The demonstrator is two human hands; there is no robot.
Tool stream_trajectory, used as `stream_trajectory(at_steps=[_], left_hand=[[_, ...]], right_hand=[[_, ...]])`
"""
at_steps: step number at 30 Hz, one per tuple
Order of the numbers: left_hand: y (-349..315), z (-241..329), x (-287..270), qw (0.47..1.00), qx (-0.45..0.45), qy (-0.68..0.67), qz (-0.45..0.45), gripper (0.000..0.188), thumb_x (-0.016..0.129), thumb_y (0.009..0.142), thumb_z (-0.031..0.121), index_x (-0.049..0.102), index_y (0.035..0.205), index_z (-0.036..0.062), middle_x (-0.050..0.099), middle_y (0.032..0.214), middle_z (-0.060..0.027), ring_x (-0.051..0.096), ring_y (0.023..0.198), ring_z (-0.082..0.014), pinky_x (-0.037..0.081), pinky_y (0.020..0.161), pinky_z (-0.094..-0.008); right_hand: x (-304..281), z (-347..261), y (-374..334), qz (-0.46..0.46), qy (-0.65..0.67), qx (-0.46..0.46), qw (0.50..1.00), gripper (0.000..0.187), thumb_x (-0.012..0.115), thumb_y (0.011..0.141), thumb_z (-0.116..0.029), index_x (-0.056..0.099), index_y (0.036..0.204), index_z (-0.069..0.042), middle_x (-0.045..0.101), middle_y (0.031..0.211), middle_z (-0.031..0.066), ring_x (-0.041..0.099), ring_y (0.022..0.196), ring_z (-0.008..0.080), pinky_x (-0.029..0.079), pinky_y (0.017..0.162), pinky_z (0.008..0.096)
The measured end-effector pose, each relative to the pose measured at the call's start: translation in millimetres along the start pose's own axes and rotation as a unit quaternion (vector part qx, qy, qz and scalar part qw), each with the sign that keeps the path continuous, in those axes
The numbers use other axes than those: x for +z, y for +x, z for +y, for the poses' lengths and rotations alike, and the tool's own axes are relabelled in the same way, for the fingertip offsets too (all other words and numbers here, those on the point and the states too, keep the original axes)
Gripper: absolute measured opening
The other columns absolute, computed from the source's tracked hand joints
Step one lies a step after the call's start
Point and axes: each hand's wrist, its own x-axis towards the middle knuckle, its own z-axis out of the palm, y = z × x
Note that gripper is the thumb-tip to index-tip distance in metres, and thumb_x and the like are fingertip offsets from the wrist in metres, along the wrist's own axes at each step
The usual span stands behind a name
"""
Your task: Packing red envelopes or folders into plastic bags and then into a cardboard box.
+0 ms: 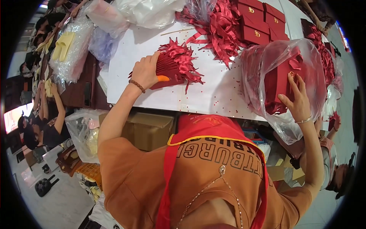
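Observation:
On the white tabletop, my left hand (146,70) is closed round the near left end of a fanned stack of flat dark red gift bags (167,66). An orange finger cot covers its thumb. Shiny red ribbons (181,53) spill from the stack's far and right side. At the right, my right hand (297,97) reaches to the mouth of a clear plastic bag (251,72), fingers spread. Its fingertips touch more dark red gift bags (276,84) packed inside. Whether it pinches one is hard to see, but the fingers look apart.
Dark red boxes (259,23) with gold emblems stand at the back, beside a heap of red ribbons (223,34). Small red bits dot the white table (206,95). Clear plastic wrapping (146,11) lies far left. Below the edge sits a cardboard box (150,131). Other people work on both sides.

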Motion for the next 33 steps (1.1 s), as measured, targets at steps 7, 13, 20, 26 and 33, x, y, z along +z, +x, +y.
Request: stream_trajectory(at_steps=[7,13,20,26,33], left_hand=[[16.9,11.5,-8.9,0.992,0.071,-0.086,-0.054,0.058,0.071,0.063,0.025,0.044,0.109,0.0027,0.057,0.090,-0.0155,0.054,0.085,-0.0326,0.044,0.070,-0.0400],[10.1,1.1,0.8,0.995,0.088,-0.032,-0.026,0.072,0.076,0.057,0.018,0.039,0.117,0.0032,0.055,0.096,-0.0160,0.052,0.090,-0.0339,0.042,0.076,-0.0409],[21.3,5.3,-5.4,0.992,0.020,-0.085,-0.087,0.057,0.076,0.055,0.014,0.047,0.103,0.0073,0.060,0.085,-0.0153,0.057,0.081,-0.0351,0.045,0.068,-0.0413],[72.8,-44.0,-47.2,0.949,0.106,-0.290,-0.066,0.065,0.079,0.051,0.011,0.049,0.109,0.0014,0.064,0.085,-0.0113,0.062,0.078,-0.0234,0.048,0.070,-0.0343],[135.2,121.1,-226.9,0.894,0.232,-0.324,-0.205,0.061,0.076,0.051,0.006,0.050,0.106,0.0003,0.059,0.094,-0.0046,0.053,0.087,-0.0106,0.045,0.074,-0.0260]], right_hand=[[-7.4,-4.4,3.3,0.027,0.019,-0.031,0.999,0.065,0.066,0.068,-0.040,0.045,0.121,-0.009,0.039,0.120,0.0193,0.044,0.106,0.0354,0.038,0.088,0.0399],[2.3,-2.2,-5.9,0.041,-0.039,0.011,0.998,0.072,0.061,0.067,-0.054,0.043,0.123,-0.013,0.039,0.119,0.0180,0.042,0.107,0.0322,0.035,0.085,0.0441],[10.5,-1.0,-8.2,0.082,-0.108,0.010,0.991,0.075,0.047,0.066,-0.070,0.048,0.117,-0.014,0.046,0.109,0.0182,0.042,0.104,0.0331,0.032,0.084,0.0429],[2.5,1.3,-1.6,0.058,-0.081,0.015,0.995,0.070,0.051,0.065,-0.067,0.051,0.112,-0.014,0.047,0.105,0.0150,0.045,0.098,0.0299,0.035,0.082,0.0394],[-1.9,5.1,-6.0,0.035,-0.092,0.047,0.994,0.069,0.052,0.064,-0.066,0.051,0.112,-0.017,0.047,0.104,0.0126,0.046,0.097,0.0267,0.036,0.075,0.0381]])
